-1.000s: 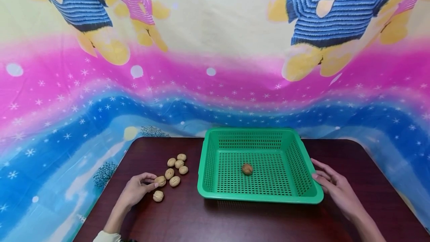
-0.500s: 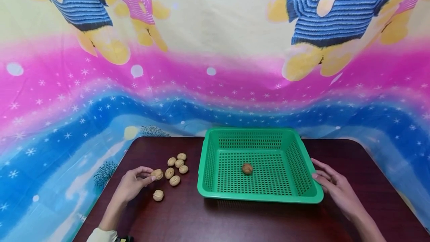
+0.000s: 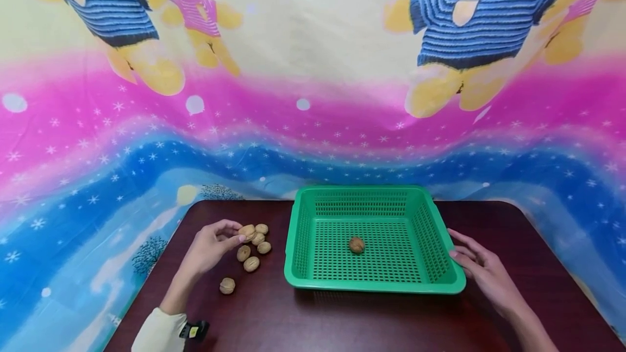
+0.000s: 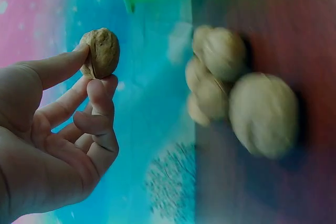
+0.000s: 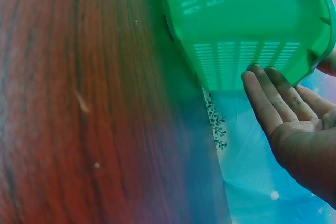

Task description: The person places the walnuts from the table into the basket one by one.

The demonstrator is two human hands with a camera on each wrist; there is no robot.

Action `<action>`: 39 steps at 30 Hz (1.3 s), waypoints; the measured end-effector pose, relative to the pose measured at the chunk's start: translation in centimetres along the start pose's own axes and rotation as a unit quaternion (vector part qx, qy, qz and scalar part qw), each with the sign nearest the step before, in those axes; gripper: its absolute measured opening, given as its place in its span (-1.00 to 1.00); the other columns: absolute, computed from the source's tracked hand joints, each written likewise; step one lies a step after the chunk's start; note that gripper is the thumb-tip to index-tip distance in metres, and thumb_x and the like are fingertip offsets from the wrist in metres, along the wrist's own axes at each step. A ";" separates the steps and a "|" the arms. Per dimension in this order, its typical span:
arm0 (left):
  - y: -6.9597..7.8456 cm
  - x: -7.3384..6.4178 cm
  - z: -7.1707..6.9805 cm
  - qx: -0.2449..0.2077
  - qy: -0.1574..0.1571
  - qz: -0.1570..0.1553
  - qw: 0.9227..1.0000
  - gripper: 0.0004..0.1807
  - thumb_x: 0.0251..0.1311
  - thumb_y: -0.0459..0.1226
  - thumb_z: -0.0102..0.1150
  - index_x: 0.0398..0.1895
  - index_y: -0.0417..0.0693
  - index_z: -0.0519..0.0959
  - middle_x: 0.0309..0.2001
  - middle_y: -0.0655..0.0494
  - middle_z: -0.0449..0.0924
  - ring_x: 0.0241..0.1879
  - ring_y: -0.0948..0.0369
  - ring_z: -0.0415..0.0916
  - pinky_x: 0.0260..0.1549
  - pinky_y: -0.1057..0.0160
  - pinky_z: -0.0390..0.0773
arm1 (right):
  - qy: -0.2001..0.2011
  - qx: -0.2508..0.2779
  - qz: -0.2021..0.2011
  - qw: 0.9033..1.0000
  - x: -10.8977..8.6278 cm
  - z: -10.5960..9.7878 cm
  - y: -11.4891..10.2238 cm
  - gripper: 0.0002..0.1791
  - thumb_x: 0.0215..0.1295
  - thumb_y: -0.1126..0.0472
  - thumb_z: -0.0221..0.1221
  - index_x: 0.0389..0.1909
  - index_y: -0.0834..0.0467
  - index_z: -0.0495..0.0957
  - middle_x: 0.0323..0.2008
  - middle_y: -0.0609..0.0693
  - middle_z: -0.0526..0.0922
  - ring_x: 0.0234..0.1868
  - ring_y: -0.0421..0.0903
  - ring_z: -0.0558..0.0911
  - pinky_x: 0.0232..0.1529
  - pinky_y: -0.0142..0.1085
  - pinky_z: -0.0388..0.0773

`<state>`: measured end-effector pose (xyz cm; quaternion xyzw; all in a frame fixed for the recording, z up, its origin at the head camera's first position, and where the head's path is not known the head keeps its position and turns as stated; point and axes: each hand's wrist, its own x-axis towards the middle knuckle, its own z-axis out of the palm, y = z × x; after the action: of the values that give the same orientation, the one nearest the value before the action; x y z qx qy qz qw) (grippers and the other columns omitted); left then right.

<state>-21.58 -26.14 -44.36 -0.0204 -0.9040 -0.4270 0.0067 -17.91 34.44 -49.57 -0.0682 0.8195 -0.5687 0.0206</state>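
Between thumb and fingertips, my left hand point(image 3: 207, 246) pinches a walnut point(image 4: 102, 53), raised above the table. In the head view this held walnut overlaps the back of a loose group of walnuts point(image 3: 251, 264). One walnut point(image 3: 227, 286) lies apart, nearer the front. A green plastic basket point(image 3: 376, 287) with slotted walls stands right of the group, and a darker brown walnut point(image 3: 357, 245) sits on its floor. My right hand point(image 3: 486, 270) holds the basket's right side, thumb at the rim. In the right wrist view, its fingers point(image 5: 262, 95) extend along the outer wall.
Everything stands on a dark reddish-brown table point(image 3: 342, 325) with rounded back corners. A printed cloth point(image 3: 303, 140) with bears and snowflakes hangs directly behind the table and along its sides. A black strapped device point(image 3: 193, 331) sits at the left wrist.
My left hand has lifted the walnut off the table, first drawing slightly back left, then moving right and towards the back over the group. My right hand stays at the basket.
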 end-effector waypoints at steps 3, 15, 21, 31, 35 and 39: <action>1.6 0.7 0.7 0.002 -0.007 0.020 1.000 -0.68 0.41 -0.13 0.44 0.12 -0.05 0.71 -0.08 0.01 0.80 -0.27 0.21 0.69 -0.35 0.24 0.58 | -0.001 0.002 0.000 1.000 0.0 0.0 0.0 -0.31 0.75 0.08 0.02 0.73 0.15 0.08 0.08 -0.49 0.66 0.06 -0.44 0.72 -0.05 -0.35 0.74; 7.8 3.7 4.9 -0.011 -0.042 0.087 0.995 -0.71 0.37 -0.11 0.47 0.09 0.07 0.74 -0.03 0.08 0.82 -0.22 0.22 0.70 -0.20 0.18 0.64 | 0.001 0.003 -0.010 1.000 -0.1 0.1 0.0 -0.32 0.75 0.10 0.02 0.73 0.17 0.08 0.08 -0.49 0.66 0.07 -0.44 0.72 -0.05 -0.37 0.74; 10.0 4.6 7.4 -0.018 -0.066 0.110 0.992 -0.71 0.39 -0.14 0.46 0.11 0.06 0.75 -0.04 0.12 0.81 -0.26 0.21 0.69 -0.25 0.19 0.64 | 0.001 0.002 -0.012 1.000 -0.1 0.1 -0.1 -0.32 0.75 0.10 0.02 0.72 0.17 0.09 0.09 -0.49 0.66 0.08 -0.46 0.71 -0.04 -0.39 0.73; 12.4 5.6 11.3 -0.026 -0.111 0.131 0.985 -0.76 0.39 -0.13 0.45 0.06 0.12 0.76 -0.05 0.15 0.79 -0.32 0.20 0.67 -0.30 0.21 0.62 | 0.001 0.002 -0.011 1.000 -0.2 0.0 -0.2 -0.32 0.75 0.10 0.02 0.72 0.18 0.08 0.08 -0.50 0.67 0.07 -0.44 0.72 -0.05 -0.37 0.73; 13.3 5.8 12.9 -0.020 -0.139 0.158 0.977 -0.75 0.42 -0.12 0.43 0.08 0.07 0.75 -0.03 0.11 0.79 -0.33 0.18 0.67 -0.32 0.26 0.59 | 0.003 -0.001 -0.005 1.000 -0.2 0.0 -0.2 -0.32 0.75 0.08 0.02 0.73 0.17 0.09 0.07 -0.50 0.67 0.06 -0.46 0.71 -0.05 -0.36 0.73; 14.0 5.8 14.3 -0.004 -0.160 0.178 0.971 -0.76 0.44 -0.12 0.41 0.08 0.08 0.74 -0.04 0.14 0.79 -0.39 0.28 0.61 -0.34 0.28 0.55 | 0.001 0.004 -0.009 1.000 -0.2 0.1 -0.2 -0.33 0.75 0.10 0.02 0.72 0.18 0.09 0.07 -0.49 0.68 0.06 -0.43 0.73 -0.06 -0.35 0.74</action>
<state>-26.69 -6.02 -42.47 -0.2491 -0.8735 -0.4136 -0.0618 -17.72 34.28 -49.42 -0.0744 0.8168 -0.5719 0.0150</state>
